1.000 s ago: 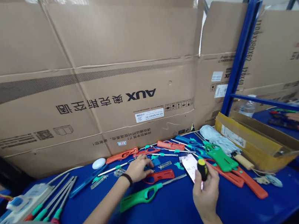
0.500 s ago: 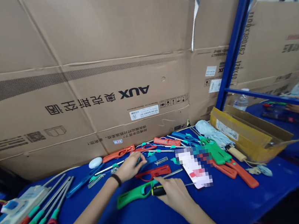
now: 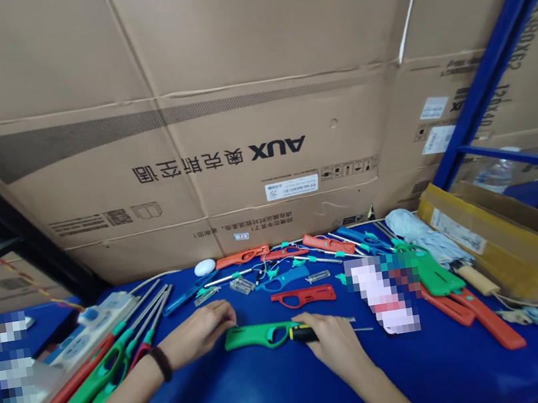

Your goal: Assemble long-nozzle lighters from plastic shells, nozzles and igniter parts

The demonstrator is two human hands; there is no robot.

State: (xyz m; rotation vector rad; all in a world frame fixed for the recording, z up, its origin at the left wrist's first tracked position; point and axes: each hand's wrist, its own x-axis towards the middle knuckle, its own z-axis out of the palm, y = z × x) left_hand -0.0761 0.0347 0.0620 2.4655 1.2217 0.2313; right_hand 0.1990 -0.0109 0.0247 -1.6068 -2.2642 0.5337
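My right hand [image 3: 333, 343] is shut on a black and yellow screwdriver [image 3: 303, 334], whose tip is hidden, and presses it against the green lighter shell [image 3: 256, 337] on the table. My left hand [image 3: 200, 333], with a dark wristband [image 3: 160, 364], rests palm down on the blue table [image 3: 202, 400], left of that shell, and I see nothing in it. A red lighter shell [image 3: 303, 297] lies beyond both hands, next to a blue shell [image 3: 281, 281]. To the right lies a pixelated flat object [image 3: 381, 296].
Loose lighter parts and orange shells [image 3: 326, 244] lie along the back. Long assembled lighters [image 3: 75, 392] and a power strip [image 3: 96, 328] sit at left. A folded umbrella [image 3: 427, 246] and a yellow-edged cardboard box [image 3: 507, 240] sit at right, with a large AUX carton [image 3: 218, 135] behind.
My right hand has lowered the screwdriver from upright onto the green shell. My left hand has drawn back from the loose parts toward me. The view has swung and tilted.
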